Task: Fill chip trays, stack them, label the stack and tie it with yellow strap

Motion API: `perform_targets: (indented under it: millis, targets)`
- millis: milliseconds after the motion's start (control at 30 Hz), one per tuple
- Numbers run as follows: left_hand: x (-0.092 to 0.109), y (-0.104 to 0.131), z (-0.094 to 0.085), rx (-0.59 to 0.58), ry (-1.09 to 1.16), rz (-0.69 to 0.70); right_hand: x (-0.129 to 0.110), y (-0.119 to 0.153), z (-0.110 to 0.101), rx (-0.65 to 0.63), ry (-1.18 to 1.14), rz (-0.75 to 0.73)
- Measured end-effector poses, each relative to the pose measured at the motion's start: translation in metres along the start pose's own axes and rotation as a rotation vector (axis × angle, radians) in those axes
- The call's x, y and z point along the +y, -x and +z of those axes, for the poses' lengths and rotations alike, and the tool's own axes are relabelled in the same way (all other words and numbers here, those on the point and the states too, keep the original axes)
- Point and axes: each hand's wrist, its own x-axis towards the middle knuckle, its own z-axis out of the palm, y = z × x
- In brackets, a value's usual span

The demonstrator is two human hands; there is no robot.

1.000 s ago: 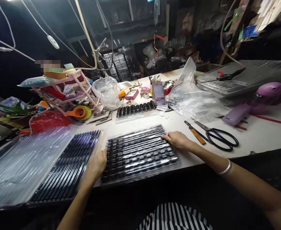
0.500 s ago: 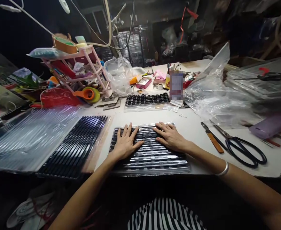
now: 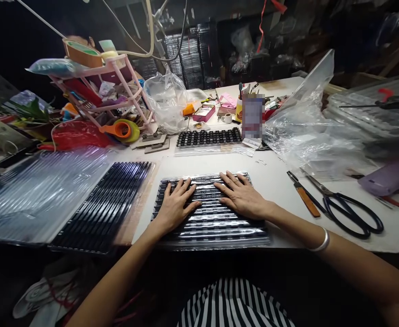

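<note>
Both hands lie flat on a clear ribbed plastic tray [image 3: 216, 231] with rows of small black parts under its ridges. My left hand [image 3: 176, 203] rests on its left side, fingers spread and pointing away from me. My right hand [image 3: 242, 194] presses on the upper right part, its fingers spread too. Neither hand grips anything. The tray lies on the white table, its near edge along the table's front edge. To the left sits a similar tray filled with black strips [image 3: 100, 209].
Clear ribbed sheets [image 3: 46, 195] cover the far left. Large scissors [image 3: 345, 204] and an orange-handled tool [image 3: 307, 200] lie at right. Behind are a grid of black parts [image 3: 209, 137], a pink rack [image 3: 117, 91], a tape dispenser [image 3: 122, 131] and clear plastic bags [image 3: 308, 136].
The view has shifted slightly. Both hands stay flat on the tray in nearly the same places, with only a slight shift of the fingers.
</note>
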Motion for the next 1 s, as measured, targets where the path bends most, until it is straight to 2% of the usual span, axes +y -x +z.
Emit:
perform_targets:
  millis: [67,133,267,367,467,633,867,1000]
  targets:
    - [-0.007,0.009,-0.001,-0.044,-0.031,-0.002,0.0,0.002,-0.002,-0.071,-0.011,0.001]
    - [-0.016,0.017,-0.004,-0.078,-0.051,-0.07,0.003,0.003,-0.004,-0.11,-0.017,0.017]
    - [-0.026,0.026,-0.011,-0.122,-0.05,-0.216,0.006,0.004,-0.005,-0.089,0.008,0.05]
    - [-0.018,0.02,-0.011,-0.048,-0.118,-0.257,0.006,0.003,-0.002,-0.054,0.039,0.047]
    - [-0.007,0.007,-0.004,0.05,-0.138,-0.232,0.005,0.004,0.0,-0.044,0.066,0.052]
    - [-0.007,-0.007,0.003,0.047,-0.019,-0.123,0.003,-0.001,-0.005,-0.023,0.096,0.042]
    - [-0.007,-0.008,0.004,0.106,-0.019,-0.129,-0.006,-0.015,-0.001,0.072,0.128,0.065]
    - [-0.005,-0.021,0.001,0.155,-0.021,-0.139,-0.009,-0.014,0.008,0.113,0.108,0.1]
